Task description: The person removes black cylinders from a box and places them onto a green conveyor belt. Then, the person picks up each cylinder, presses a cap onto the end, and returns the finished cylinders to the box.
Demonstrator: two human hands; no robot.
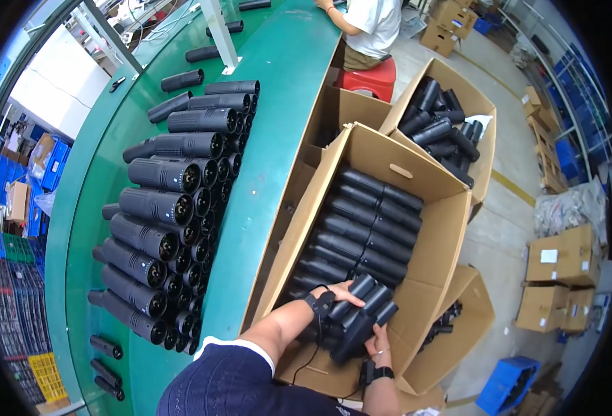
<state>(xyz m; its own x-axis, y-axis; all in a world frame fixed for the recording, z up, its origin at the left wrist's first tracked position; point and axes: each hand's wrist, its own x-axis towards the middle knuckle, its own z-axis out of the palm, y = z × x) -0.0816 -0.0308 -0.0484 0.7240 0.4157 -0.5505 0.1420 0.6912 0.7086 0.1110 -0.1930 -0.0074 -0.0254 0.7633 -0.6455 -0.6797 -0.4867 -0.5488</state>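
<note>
Both hands on black tubes

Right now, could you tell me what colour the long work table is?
Green, clearest in the head view.

A green conveyor table curves from six o'clock up toward twelve. Rows of black ribbed tubes lie stacked on it at nine o'clock, with a few loose ones near seven. At one o'clock a second cardboard box holds more black tubes beside a red stool, where another person sits. Smaller cardboard cartons stand on the floor at four o'clock; blue crates sit at five.
</note>
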